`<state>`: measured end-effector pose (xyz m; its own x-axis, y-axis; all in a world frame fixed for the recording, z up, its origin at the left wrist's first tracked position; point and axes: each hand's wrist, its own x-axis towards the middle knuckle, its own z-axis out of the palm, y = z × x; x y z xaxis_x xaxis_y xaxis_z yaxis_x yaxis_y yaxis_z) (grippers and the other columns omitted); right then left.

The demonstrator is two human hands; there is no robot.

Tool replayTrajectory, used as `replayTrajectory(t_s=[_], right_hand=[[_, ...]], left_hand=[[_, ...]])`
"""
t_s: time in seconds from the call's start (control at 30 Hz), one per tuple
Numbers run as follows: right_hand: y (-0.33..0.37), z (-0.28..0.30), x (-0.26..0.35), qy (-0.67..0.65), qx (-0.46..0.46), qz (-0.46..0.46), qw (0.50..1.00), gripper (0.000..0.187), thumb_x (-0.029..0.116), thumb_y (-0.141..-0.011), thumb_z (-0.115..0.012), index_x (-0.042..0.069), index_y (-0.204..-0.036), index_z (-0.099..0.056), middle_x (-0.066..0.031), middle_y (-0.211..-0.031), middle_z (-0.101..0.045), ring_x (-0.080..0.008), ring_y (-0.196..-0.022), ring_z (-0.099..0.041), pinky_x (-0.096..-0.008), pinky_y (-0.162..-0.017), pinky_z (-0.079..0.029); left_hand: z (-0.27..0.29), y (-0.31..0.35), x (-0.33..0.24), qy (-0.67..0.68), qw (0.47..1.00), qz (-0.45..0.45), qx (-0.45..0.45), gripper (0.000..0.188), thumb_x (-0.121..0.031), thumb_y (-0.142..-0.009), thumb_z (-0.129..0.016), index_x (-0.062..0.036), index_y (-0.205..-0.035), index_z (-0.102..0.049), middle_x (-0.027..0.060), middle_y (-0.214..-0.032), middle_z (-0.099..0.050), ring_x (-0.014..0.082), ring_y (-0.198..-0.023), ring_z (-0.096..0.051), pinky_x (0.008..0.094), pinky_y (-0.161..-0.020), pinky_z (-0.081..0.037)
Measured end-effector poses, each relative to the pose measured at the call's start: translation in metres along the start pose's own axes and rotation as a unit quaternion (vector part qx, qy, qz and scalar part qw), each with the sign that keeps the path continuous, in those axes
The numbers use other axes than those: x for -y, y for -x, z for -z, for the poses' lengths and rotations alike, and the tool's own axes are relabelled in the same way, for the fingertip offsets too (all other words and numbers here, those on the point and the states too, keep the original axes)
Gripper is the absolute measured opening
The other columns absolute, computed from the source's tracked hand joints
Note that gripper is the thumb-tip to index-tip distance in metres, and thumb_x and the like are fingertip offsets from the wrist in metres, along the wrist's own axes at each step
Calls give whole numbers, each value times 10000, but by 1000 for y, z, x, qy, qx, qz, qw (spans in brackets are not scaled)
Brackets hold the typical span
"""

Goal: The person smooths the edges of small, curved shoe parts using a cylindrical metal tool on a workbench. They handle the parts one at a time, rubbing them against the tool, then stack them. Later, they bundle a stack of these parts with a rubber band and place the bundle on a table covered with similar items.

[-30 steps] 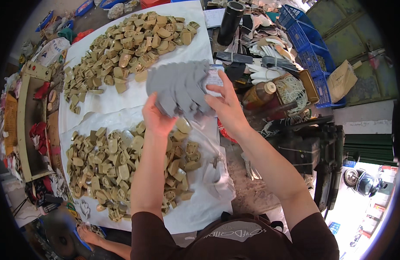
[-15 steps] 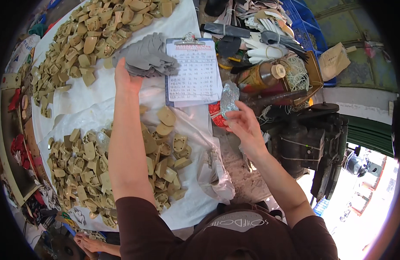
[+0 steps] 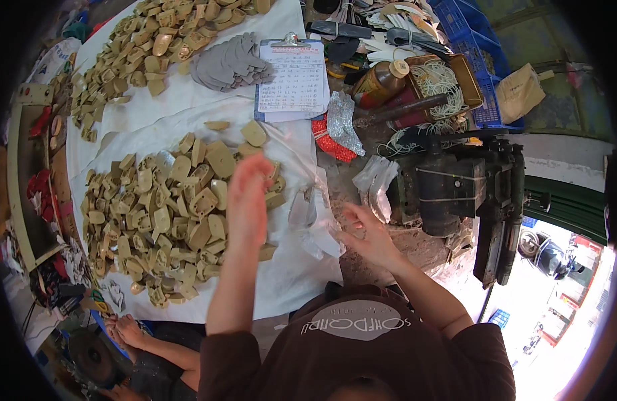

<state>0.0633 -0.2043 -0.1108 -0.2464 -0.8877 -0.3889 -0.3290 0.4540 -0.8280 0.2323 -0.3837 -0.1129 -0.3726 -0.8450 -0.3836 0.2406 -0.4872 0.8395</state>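
My left hand (image 3: 250,180) is above the right part of the near heap of tan moulded heel-like pieces (image 3: 181,200), smeared by motion, with nothing visible in it. My right hand (image 3: 370,239) is raised over the table's right edge, its thumb and fingers apart and nothing seen between them. Just left of it lies a bundle of white sheet pieces (image 3: 320,224). A fanned stack of grey cut pieces (image 3: 228,63) rests on the white cloth (image 3: 195,110), against the clipboard with a written sheet (image 3: 293,83). Silver glittery pieces (image 3: 343,123) and red glittery pieces (image 3: 332,142) lie below the clipboard's right corner.
A second heap of tan pieces (image 3: 148,53) covers the far left. A brown bottle (image 3: 379,85), a box of pale string (image 3: 442,87) and blue crates (image 3: 472,40) stand far right. A dark machine (image 3: 452,194) is at right. Another person's hands (image 3: 128,331) show lower left.
The grey stack has left my left hand and lies on the cloth by the clipboard. Both hands have drawn back toward me, the right one away from the glittery pieces.
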Motion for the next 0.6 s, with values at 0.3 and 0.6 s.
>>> replayTrajectory(t_s=[0.3, 0.6], right_hand=[[0, -36, -9, 70, 23, 19, 997, 750, 326, -727, -703, -19, -1314, -388, -183, -1336, -391, -335, -1216, -429, -374, -993, -377], [24, -48, -18, 84, 2, 88, 993, 594, 321, -777, -651, -14, -1228, -459, -174, -1278, -405, -335, -1182, -421, -397, -975, -366]], left_hand=[[4, 102, 103, 88, 986, 139, -31, 634, -150, -902, -498, -24, -1426, -162, 118, -1411, -307, 221, -1292, -291, 338, -1069, -202], [-17, 100, 111, 18, 989, 113, -92, 591, -102, -863, -585, -51, -1327, -223, 116, -1198, -462, 215, -1047, -516, 333, -844, -461]])
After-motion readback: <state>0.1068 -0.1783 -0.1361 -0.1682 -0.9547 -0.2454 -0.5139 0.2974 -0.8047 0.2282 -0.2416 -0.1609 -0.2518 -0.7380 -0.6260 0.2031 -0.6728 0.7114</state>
